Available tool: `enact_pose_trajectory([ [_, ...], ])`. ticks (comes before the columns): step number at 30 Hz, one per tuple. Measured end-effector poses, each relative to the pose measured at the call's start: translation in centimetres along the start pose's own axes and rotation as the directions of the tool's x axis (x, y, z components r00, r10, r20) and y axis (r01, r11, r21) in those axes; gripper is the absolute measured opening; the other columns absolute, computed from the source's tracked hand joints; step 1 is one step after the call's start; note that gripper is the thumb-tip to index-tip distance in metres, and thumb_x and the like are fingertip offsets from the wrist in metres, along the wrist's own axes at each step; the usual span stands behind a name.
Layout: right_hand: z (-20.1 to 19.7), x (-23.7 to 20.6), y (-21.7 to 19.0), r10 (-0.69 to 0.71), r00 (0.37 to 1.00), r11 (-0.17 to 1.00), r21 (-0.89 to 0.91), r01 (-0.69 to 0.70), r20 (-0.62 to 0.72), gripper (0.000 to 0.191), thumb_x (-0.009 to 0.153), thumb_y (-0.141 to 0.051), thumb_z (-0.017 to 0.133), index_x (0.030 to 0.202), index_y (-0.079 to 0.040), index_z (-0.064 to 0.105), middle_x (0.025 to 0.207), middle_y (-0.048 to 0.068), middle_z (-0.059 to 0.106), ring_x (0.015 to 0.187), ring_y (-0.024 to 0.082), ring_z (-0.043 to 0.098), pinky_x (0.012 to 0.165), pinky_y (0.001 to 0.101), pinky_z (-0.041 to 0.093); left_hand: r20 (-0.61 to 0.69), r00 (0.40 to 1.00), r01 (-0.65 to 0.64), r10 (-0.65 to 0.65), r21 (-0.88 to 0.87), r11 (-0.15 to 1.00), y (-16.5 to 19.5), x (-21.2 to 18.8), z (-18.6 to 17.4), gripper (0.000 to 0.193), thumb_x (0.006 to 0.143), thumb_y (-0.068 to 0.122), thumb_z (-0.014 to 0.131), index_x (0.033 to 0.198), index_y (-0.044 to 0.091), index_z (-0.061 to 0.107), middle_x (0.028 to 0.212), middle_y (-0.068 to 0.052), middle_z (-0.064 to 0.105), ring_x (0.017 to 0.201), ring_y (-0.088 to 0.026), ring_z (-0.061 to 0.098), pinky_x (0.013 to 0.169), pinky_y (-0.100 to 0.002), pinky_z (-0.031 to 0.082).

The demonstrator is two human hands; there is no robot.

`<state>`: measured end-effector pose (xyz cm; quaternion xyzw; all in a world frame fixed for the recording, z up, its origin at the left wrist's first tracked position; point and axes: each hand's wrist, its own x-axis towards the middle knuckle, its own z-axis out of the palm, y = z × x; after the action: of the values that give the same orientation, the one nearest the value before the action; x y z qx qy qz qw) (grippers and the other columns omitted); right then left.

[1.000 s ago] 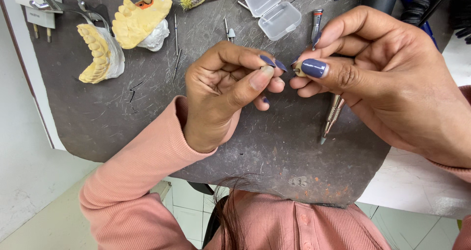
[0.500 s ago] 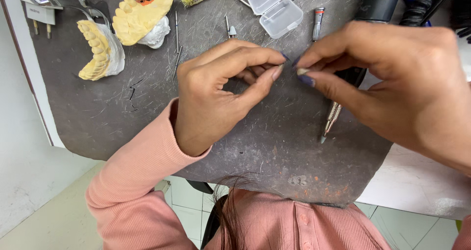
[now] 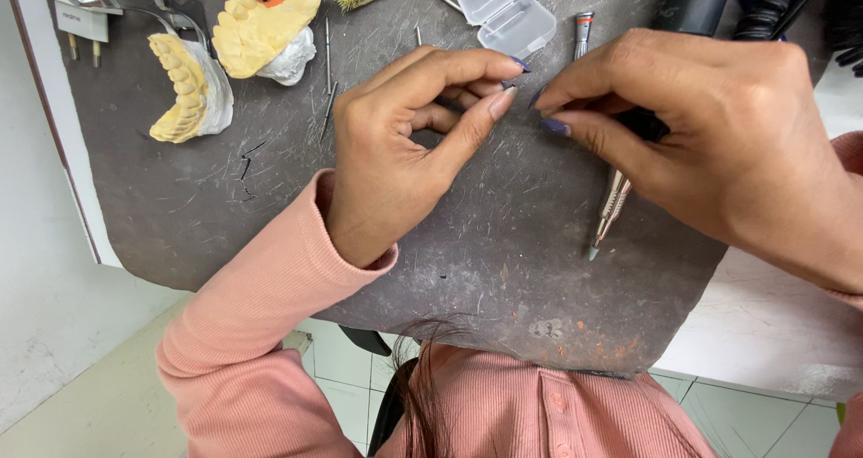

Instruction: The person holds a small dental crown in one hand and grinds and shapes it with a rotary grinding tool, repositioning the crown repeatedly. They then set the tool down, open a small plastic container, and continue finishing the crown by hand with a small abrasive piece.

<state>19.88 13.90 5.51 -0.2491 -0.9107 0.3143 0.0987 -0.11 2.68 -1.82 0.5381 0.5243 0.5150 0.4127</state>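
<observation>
Yellow dental casts (image 3: pixel 229 58) on white bases, dark grey scratched mat (image 3: pixel 467 242), pink ribbed sleeve (image 3: pixel 252 332), purple nails (image 3: pixel 556 126)

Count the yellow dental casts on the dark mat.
2. One yellow arch cast lies at the mat's far left edge on a white base. The other cast sits just right of it, near the top edge. More could be hidden beyond the frame.

Two yellow dental casts (image 3: pixel 225 58) lie left of the hands — a clear plastic box (image 3: pixel 503 8) just above them.
</observation>
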Motion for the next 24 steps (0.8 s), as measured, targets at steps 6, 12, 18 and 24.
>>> enact_pose_trajectory([
  [6, -0.4, 0.4, 0.3, 0.289, 0.957, 0.840, 0.469, -0.273, 0.040, 0.018, 0.092, 0.008, 0.066, 0.109, 0.005, 0.063, 0.106, 0.014, 0.070, 0.106, 0.020, 0.074, 0.097, 0.0291, 0.063, 0.081, 0.989, 0.142, -0.120, -0.373, 0.917, -0.9, -0.2, -0.1, 0.016, 0.111, -0.004, 0.072, 0.123, -0.001, 0.061, 0.111, -0.008, 0.071, 0.099, -0.009, 0.072, 0.082, -0.019, 0.065],
  [12, -0.4, 0.4, 0.6, 0.397, 0.915, 0.733, 0.573, -0.365, 0.075, 0.015, 0.092, 0.007, 0.067, 0.104, 0.005, 0.060, 0.102, 0.015, 0.070, 0.106, 0.022, 0.075, 0.098, 0.0308, 0.065, 0.180, 0.977, 0.195, -0.112, -0.552, 0.811, -1.3, -0.1, -0.4, 0.024, 0.113, -0.004, 0.070, 0.113, 0.005, 0.048, 0.104, -0.012, 0.073, 0.094, -0.012, 0.075, 0.084, -0.023, 0.067],
  [18, -0.3, 0.3, 0.7, 0.400, 0.912, 0.688, 0.628, -0.364, 0.090, 0.018, 0.089, 0.007, 0.070, 0.103, 0.004, 0.059, 0.101, 0.016, 0.071, 0.106, 0.023, 0.076, 0.097, 0.0315, 0.066, 0.220, 0.962, 0.263, -0.160, -0.599, 0.756, -1.1, -0.1, -0.1, 0.028, 0.111, -0.004, 0.070, 0.109, 0.006, 0.044, 0.101, -0.014, 0.073, 0.093, -0.014, 0.075, 0.082, -0.026, 0.067],
  [24, -0.2, 0.3, 0.5, 0.395, 0.912, 0.673, 0.639, -0.371, 0.113, 0.018, 0.088, 0.008, 0.070, 0.103, 0.006, 0.060, 0.102, 0.017, 0.071, 0.104, 0.023, 0.076, 0.096, 0.0314, 0.066, 0.227, 0.959, 0.277, -0.172, -0.607, 0.745, -1.2, -0.1, 0.0, 0.027, 0.111, -0.003, 0.069, 0.109, 0.006, 0.044, 0.101, -0.015, 0.074, 0.094, -0.015, 0.076, 0.082, -0.026, 0.068],
])
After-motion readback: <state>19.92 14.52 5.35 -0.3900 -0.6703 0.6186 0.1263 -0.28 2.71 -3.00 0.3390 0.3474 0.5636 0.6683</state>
